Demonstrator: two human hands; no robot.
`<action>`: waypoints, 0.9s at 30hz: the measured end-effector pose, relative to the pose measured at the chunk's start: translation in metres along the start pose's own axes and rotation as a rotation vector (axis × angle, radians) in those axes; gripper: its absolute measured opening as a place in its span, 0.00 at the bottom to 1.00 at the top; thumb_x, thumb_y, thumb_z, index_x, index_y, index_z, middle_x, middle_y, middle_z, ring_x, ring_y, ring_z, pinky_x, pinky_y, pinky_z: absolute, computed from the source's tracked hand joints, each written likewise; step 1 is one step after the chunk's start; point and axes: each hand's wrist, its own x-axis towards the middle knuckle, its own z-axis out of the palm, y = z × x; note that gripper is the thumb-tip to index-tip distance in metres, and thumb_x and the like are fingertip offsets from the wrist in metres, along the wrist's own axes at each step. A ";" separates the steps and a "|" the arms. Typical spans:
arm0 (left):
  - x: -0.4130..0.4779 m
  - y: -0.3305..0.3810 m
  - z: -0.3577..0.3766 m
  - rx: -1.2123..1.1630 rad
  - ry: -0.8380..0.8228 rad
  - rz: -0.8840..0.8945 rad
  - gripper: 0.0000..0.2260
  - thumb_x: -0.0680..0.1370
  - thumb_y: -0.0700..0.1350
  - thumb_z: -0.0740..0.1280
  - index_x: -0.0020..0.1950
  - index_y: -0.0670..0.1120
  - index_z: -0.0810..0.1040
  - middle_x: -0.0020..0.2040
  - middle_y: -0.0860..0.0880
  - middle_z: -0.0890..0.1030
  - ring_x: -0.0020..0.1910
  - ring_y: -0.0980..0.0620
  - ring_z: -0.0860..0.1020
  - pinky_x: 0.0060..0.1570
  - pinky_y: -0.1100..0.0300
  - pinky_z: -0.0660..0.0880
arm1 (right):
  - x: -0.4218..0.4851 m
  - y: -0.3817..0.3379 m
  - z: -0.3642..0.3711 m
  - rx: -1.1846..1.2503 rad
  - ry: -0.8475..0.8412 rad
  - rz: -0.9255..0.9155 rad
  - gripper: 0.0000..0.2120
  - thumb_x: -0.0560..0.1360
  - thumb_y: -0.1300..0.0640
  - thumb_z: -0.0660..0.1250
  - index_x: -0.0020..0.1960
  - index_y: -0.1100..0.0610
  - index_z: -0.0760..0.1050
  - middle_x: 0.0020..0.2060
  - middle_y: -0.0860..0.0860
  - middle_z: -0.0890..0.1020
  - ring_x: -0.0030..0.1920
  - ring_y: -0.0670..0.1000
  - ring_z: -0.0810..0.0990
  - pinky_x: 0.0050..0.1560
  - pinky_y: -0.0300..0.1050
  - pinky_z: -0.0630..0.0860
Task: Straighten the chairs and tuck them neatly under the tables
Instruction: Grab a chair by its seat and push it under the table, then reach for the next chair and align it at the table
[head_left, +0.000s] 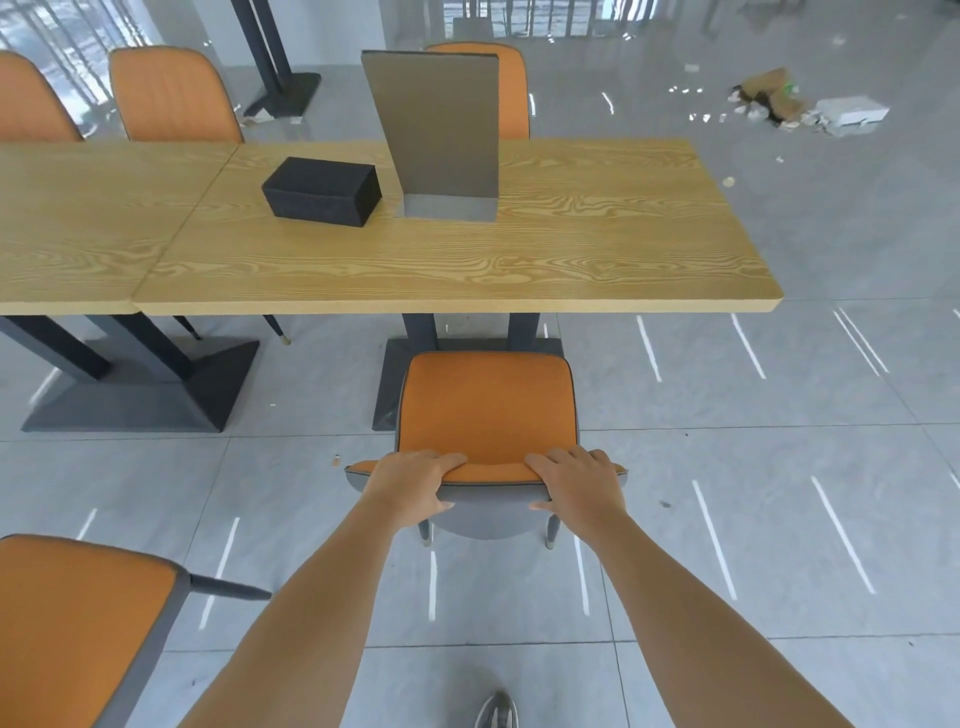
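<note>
Two hands on the chair (488, 405), centre frame, one near each end of the backrest top.

Lower left: second chair (78, 623), well out from the table (467, 270), not handled.

Left hand (415, 480): fingers curled over the top edge onto the orange front, thumb on the grey rear shell. Firm wrap.

Chair faces the table, roughly square to its near edge, seat fully out. In view the seat front overlaps the dark base (387, 384).

Right hand (576, 486): mirror pose, fingers over the top, thumb behind, same closed hold. Both arms run near straight up from the bottom of the frame, wrists level.

Judgement: the step is the push-in. Push evenly through both hands so the chair doesn't yaw, and keep it centred on the two posts. The front legs are hidden, so they may catch the base plate; a slight lift by the backrest would probably clear it. Stop as the backrest nears the table edge.

Upper right: debris (779, 101) on the floor, well apart.
</note>
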 end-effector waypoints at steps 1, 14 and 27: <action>0.000 0.000 0.000 0.006 0.001 0.003 0.26 0.76 0.55 0.64 0.72 0.56 0.61 0.62 0.50 0.77 0.61 0.48 0.75 0.57 0.54 0.73 | 0.000 0.000 0.000 -0.006 -0.005 0.013 0.22 0.75 0.44 0.65 0.66 0.50 0.66 0.58 0.51 0.77 0.59 0.55 0.74 0.62 0.48 0.66; -0.052 0.016 0.015 -0.010 0.138 -0.194 0.30 0.81 0.56 0.54 0.77 0.48 0.44 0.79 0.46 0.47 0.78 0.46 0.48 0.74 0.48 0.51 | -0.056 -0.042 0.009 0.097 0.018 0.316 0.35 0.82 0.48 0.52 0.76 0.57 0.32 0.77 0.58 0.42 0.77 0.58 0.44 0.75 0.56 0.48; -0.253 0.007 0.048 -0.054 0.216 -0.429 0.27 0.82 0.54 0.47 0.76 0.48 0.37 0.78 0.46 0.39 0.77 0.47 0.39 0.75 0.48 0.40 | -0.161 -0.152 -0.004 0.087 0.021 0.046 0.34 0.82 0.44 0.46 0.75 0.57 0.30 0.76 0.58 0.36 0.77 0.58 0.38 0.76 0.56 0.42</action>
